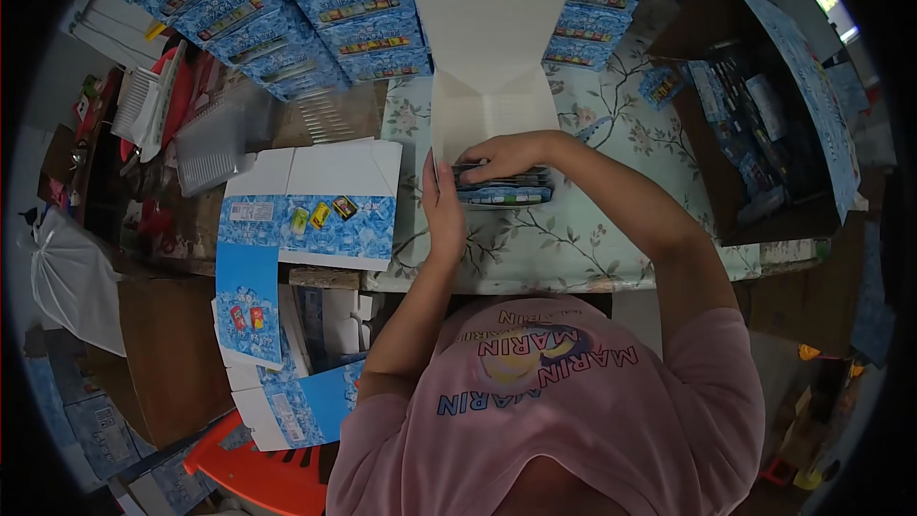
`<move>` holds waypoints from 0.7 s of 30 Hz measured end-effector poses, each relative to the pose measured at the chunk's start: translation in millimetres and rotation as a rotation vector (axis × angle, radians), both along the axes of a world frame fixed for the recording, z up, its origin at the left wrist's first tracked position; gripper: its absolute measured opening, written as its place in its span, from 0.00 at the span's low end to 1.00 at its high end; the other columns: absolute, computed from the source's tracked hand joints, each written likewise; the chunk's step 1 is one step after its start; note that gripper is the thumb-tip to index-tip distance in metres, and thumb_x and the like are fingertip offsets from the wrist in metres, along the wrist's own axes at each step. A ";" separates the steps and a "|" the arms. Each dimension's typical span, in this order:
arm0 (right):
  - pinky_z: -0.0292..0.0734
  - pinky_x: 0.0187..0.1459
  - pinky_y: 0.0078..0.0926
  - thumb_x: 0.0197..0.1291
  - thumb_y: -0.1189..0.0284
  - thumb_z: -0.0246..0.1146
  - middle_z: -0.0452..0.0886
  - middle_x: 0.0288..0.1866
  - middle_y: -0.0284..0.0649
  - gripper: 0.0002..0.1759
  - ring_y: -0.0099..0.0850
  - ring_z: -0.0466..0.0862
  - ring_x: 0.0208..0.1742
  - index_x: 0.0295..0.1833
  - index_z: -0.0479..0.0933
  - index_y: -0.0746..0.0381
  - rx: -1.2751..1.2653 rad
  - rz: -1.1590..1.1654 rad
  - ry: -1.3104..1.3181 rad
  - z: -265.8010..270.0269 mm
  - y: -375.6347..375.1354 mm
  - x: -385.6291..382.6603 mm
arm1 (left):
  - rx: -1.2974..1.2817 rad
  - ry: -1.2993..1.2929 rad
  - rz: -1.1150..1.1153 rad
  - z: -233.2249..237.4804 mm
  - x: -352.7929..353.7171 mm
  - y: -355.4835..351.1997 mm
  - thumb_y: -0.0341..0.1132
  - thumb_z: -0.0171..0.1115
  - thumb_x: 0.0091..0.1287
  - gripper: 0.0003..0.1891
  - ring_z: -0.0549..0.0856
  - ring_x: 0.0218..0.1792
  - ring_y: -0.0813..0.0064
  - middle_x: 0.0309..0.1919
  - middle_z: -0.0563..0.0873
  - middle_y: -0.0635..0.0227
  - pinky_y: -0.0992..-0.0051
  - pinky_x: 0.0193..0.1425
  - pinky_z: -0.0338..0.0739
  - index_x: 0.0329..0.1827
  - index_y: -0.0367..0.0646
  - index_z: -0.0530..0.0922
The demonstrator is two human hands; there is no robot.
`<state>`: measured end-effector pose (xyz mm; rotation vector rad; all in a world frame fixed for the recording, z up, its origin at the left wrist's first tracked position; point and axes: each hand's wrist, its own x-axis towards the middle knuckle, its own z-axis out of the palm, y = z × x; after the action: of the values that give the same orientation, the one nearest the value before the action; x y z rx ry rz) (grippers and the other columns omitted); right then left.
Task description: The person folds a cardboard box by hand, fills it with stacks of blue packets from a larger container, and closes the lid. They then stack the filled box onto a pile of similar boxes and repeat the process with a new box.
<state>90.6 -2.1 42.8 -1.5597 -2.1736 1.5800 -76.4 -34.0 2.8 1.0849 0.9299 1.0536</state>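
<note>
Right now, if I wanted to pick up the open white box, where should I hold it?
I'd hold the open white box by its two facing side walls, coming from left and right together. The person's left hand is at the left one. Skip the raised lid: it looks thin and might bend. Packets crowd the near end, so that's probably a poor spot.

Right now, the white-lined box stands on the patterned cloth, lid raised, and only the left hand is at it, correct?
Not quite: the right hand is at the box too, its fingers over the packets inside, as the head view shows. The rest holds: left hand at it, lid raised, box on the patterned cloth.
</note>
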 end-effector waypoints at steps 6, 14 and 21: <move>0.68 0.56 0.33 0.50 0.56 0.66 0.76 0.54 0.48 0.39 0.43 0.75 0.56 0.64 0.63 0.64 0.109 0.108 -0.220 22.5 -22.8 29.0 | 0.046 -0.053 0.017 -14.8 6.9 5.0 0.46 0.45 0.73 0.28 0.71 0.59 0.68 0.60 0.70 0.55 0.74 0.63 0.61 0.67 0.32 0.59; 0.73 0.46 0.38 0.38 0.63 0.74 0.78 0.43 0.43 0.39 0.42 0.78 0.47 0.57 0.64 0.61 0.540 0.214 -0.651 19.7 -51.9 7.4 | 0.063 -0.009 -0.010 -12.4 10.4 0.9 0.44 0.46 0.73 0.27 0.70 0.59 0.70 0.59 0.71 0.57 0.75 0.64 0.60 0.66 0.33 0.60; 0.72 0.51 0.35 0.50 0.50 0.65 0.75 0.52 0.52 0.42 0.46 0.77 0.52 0.64 0.60 0.64 0.276 0.024 -0.340 22.4 -22.0 16.0 | 0.002 -0.038 0.052 -38.1 10.1 -4.1 0.44 0.46 0.72 0.27 0.70 0.59 0.69 0.59 0.71 0.57 0.75 0.64 0.59 0.66 0.33 0.60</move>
<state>106.7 -24.1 65.2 -1.8204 -2.4517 1.0182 -66.3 -38.1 -35.3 1.0445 0.9310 1.1142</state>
